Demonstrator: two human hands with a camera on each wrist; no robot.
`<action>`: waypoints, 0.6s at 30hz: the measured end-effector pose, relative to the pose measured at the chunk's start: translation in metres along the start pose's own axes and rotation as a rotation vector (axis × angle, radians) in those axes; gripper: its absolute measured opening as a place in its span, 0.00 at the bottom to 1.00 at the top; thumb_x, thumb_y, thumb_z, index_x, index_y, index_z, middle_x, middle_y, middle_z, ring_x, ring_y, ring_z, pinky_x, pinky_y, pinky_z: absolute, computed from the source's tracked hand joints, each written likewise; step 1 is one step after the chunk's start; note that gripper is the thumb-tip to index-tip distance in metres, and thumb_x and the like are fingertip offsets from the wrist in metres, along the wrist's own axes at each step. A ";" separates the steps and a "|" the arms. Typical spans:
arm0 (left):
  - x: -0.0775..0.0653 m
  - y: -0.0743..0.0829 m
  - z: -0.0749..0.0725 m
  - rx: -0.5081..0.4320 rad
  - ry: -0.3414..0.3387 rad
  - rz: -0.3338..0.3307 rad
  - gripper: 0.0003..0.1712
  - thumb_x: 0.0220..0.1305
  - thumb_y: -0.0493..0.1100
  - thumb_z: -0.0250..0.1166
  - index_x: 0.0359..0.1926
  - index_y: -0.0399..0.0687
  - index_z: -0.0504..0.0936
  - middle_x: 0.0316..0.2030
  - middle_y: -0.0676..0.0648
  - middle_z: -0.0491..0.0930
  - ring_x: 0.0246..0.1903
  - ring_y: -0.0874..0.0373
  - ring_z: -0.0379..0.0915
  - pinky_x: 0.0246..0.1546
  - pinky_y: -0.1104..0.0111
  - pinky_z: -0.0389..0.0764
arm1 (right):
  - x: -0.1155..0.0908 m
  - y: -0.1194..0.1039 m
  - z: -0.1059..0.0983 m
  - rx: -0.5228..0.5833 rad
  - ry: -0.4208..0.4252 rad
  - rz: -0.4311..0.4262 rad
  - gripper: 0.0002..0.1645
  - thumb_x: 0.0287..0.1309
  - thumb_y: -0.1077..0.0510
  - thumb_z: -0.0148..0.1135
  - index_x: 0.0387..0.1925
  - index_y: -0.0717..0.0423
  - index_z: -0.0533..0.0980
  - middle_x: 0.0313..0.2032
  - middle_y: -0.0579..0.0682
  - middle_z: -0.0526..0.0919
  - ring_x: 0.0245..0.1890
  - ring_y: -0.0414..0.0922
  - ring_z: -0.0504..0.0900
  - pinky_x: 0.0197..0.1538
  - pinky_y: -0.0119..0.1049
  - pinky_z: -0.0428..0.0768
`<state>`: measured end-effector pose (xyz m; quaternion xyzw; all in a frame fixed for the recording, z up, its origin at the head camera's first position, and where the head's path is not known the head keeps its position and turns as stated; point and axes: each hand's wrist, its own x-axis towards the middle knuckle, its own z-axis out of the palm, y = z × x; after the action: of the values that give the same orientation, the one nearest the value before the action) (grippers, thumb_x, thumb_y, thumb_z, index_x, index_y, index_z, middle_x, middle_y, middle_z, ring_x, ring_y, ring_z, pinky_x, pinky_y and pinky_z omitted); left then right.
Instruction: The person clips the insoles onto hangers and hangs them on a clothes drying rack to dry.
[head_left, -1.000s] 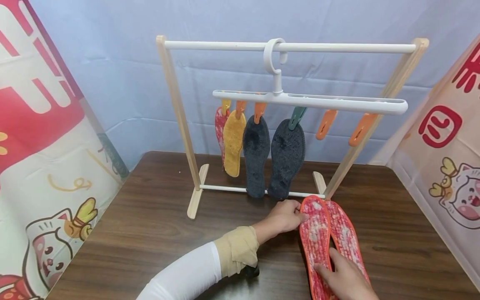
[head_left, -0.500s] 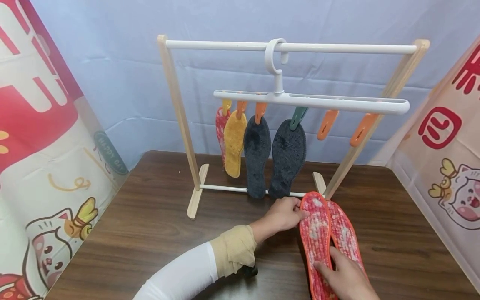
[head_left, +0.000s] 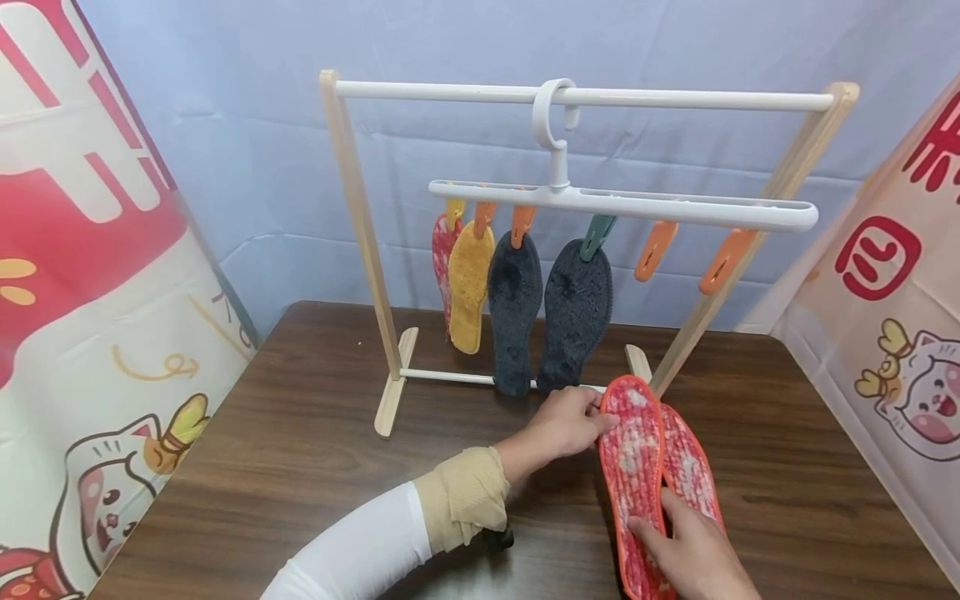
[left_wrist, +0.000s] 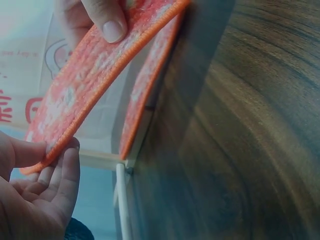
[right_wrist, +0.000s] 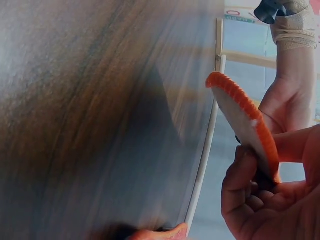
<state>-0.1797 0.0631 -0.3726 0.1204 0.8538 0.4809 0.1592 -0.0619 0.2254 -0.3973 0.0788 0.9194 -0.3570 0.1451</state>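
Observation:
A red-and-white insole (head_left: 633,458) with an orange-red edge is held by both hands, tilted above the table. My left hand (head_left: 566,422) pinches its far end at the left edge; the left wrist view shows thumb and fingers on either face of the insole (left_wrist: 82,87). Nearer me, my right hand (head_left: 697,546) grips the same insole across its lower part. In the right wrist view its pale underside (right_wrist: 240,117) shows, with the right fingers (right_wrist: 237,175) curled beneath. A matching second insole (head_left: 690,458) lies just behind and to the right, partly covered.
Over the table (head_left: 322,467) stands a wooden rack (head_left: 365,225) with a white hanger (head_left: 690,207). Clips hold a small red insole (head_left: 441,250), a yellow insole (head_left: 468,287) and two dark grey insoles (head_left: 513,317). Two orange clips (head_left: 655,250) hang without insoles at the right.
The held insole's far end has risen slightly, with my left hand moving up along with it. My right hand keeps its grip in nearly the same place.

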 end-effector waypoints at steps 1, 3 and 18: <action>-0.001 0.001 -0.001 0.001 0.001 0.005 0.09 0.70 0.45 0.67 0.46 0.46 0.86 0.23 0.56 0.80 0.25 0.56 0.84 0.20 0.73 0.76 | -0.001 -0.001 0.000 0.012 0.000 0.004 0.18 0.67 0.54 0.65 0.51 0.60 0.74 0.24 0.48 0.75 0.19 0.44 0.77 0.23 0.37 0.75; -0.001 0.003 -0.002 0.002 0.004 0.011 0.10 0.70 0.45 0.67 0.48 0.46 0.86 0.24 0.56 0.80 0.25 0.56 0.85 0.20 0.73 0.76 | -0.003 -0.002 0.000 0.027 0.005 0.003 0.18 0.67 0.54 0.65 0.52 0.60 0.74 0.25 0.48 0.76 0.18 0.44 0.78 0.22 0.38 0.76; -0.006 0.011 -0.014 -0.029 0.001 0.045 0.10 0.71 0.46 0.66 0.46 0.46 0.85 0.24 0.57 0.82 0.21 0.62 0.81 0.22 0.72 0.78 | -0.004 -0.007 -0.006 -0.014 0.014 -0.041 0.21 0.68 0.51 0.63 0.55 0.60 0.72 0.27 0.48 0.74 0.23 0.43 0.75 0.26 0.36 0.73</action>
<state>-0.1793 0.0559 -0.3552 0.1372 0.8438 0.4967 0.1498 -0.0611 0.2242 -0.3867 0.0614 0.9243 -0.3529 0.1315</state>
